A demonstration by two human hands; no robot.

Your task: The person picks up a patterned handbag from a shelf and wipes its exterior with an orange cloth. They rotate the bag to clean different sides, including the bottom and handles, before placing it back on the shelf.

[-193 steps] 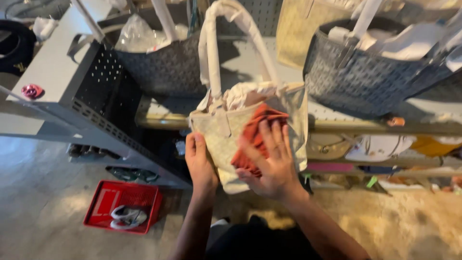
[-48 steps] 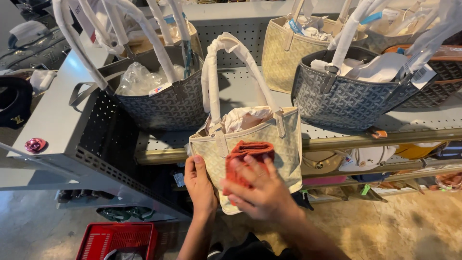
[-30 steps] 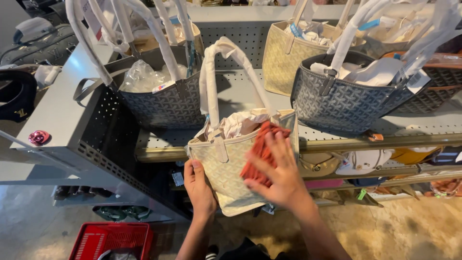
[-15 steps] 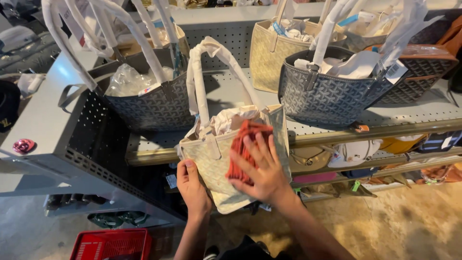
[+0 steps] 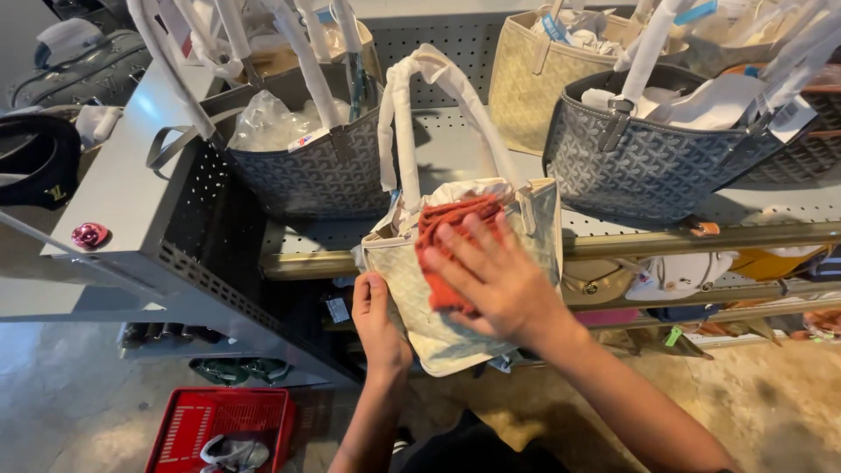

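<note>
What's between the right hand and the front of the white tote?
An orange cloth, pressed flat by the right hand against the white tote, in the head view.

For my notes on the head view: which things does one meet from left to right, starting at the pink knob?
Pink knob → red basket → left hand → right hand over orange cloth → grey patterned tote.

A shop: handbags [image 5: 653, 158] lining metal shelves [image 5: 701, 238]
</note>
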